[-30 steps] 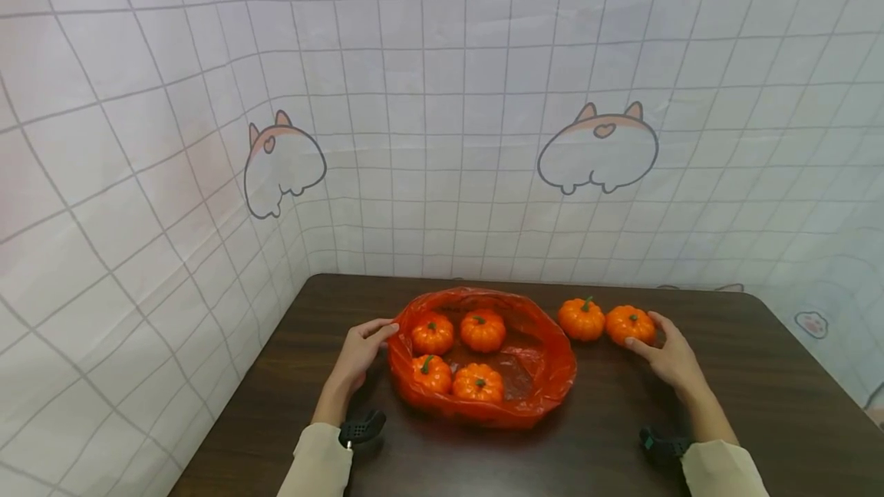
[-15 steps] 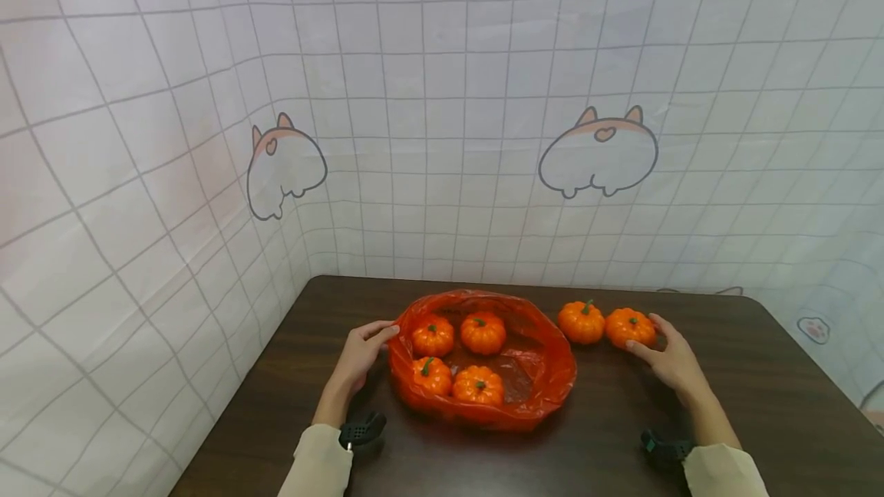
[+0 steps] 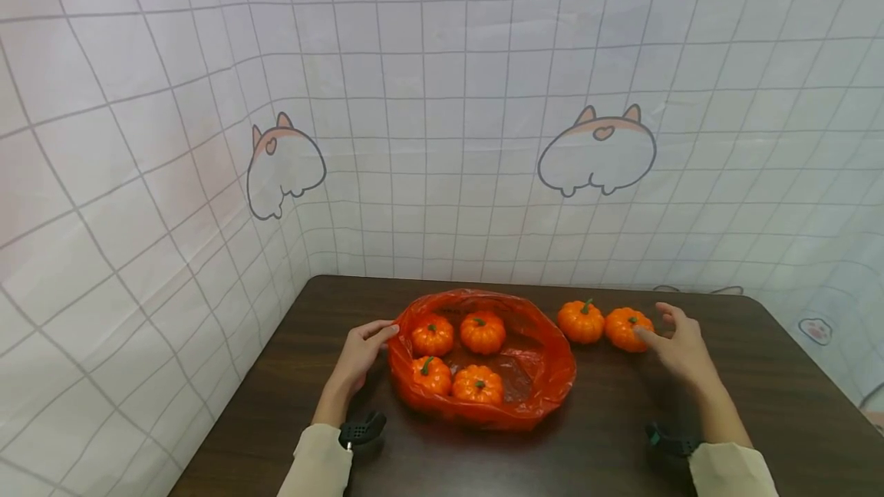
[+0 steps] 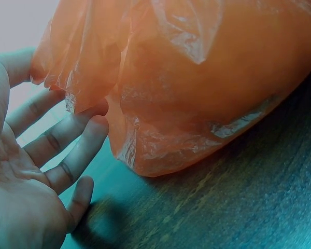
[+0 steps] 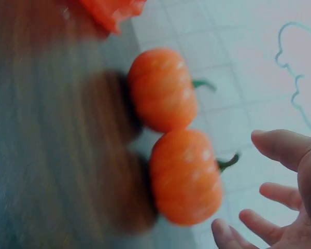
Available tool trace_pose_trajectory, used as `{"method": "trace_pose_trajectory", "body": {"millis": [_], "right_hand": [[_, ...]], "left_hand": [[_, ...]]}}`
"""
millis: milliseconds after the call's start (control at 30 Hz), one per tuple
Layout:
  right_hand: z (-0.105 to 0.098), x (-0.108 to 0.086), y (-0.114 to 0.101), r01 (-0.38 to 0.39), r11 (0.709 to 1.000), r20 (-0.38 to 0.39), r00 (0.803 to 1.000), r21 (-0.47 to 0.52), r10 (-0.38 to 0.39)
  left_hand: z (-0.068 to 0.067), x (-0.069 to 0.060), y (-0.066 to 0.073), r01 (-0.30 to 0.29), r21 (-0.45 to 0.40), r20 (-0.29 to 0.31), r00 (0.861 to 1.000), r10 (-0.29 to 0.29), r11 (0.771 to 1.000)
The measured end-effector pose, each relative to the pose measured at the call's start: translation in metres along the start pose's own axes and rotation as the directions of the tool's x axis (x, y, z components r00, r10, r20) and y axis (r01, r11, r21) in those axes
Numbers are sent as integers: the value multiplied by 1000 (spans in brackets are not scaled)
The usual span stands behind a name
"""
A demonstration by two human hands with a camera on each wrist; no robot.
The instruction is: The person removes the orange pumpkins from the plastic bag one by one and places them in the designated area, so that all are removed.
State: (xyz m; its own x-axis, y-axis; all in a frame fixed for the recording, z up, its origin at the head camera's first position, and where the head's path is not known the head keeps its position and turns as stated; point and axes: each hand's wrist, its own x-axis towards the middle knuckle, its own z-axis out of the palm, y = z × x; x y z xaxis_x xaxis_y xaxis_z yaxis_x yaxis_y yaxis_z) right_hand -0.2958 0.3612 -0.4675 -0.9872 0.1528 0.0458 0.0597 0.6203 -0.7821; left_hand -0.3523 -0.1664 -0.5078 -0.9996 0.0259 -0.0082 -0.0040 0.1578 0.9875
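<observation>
An orange-red plastic bag [image 3: 539, 405] stands on the dark table with its mouth spread wide. Several small orange pumpkins lie inside, one of them a front pumpkin [image 3: 478, 384]. My left hand [image 3: 357, 355] pinches the bag's left rim between thumb and fingers; the left wrist view shows the bag's edge [image 4: 88, 62] hanging over those fingers. Right of the bag, two more pumpkins sit side by side, a left one [image 3: 581, 321] and a right one [image 3: 628, 329]. My right hand [image 3: 684, 347] is beside the right pumpkin, fingers spread, holding nothing; the right wrist view shows a gap between them.
The dark wood table [image 3: 566, 451] reaches back to a white gridded cloth [image 3: 442, 175] with cartoon prints, which also runs along the left side. Black wrist devices, such as the left one [image 3: 362, 429], sit on both wrists.
My right hand has let go of the right-hand pumpkin and drawn away to the right, its fingers spreading. The left hand and the bag stay as they were.
</observation>
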Motion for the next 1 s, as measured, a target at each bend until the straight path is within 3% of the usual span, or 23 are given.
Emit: {"method": "trace_pose_trajectory", "body": {"millis": [133,233,433,633,833,1000], "right_hand": [[0,-7,-22,50,999,-79,996,-20,-51],[1,-13,-41,108,994,-90,990,-13,-109],[13,-21,-77,239,971,-23,971,28,-238],[40,-26,-97,367,924,41,927,104,-373],[70,-33,-110,391,888,141,892,241,-431],[91,-38,-115,410,882,192,870,231,-455]], "left_hand": [[1,1,-2,10,5,-4,1000,-10,1000],[1,0,-1,13,1,-3,1000,-13,1000],[1,-4,3,-2,-5,-2,1000,2,1000],[0,-4,4,-9,4,-9,1000,9,1000],[1,-4,3,-7,1,-9,1000,7,1000],[1,-4,4,-13,-4,-6,1000,13,1000]]}}
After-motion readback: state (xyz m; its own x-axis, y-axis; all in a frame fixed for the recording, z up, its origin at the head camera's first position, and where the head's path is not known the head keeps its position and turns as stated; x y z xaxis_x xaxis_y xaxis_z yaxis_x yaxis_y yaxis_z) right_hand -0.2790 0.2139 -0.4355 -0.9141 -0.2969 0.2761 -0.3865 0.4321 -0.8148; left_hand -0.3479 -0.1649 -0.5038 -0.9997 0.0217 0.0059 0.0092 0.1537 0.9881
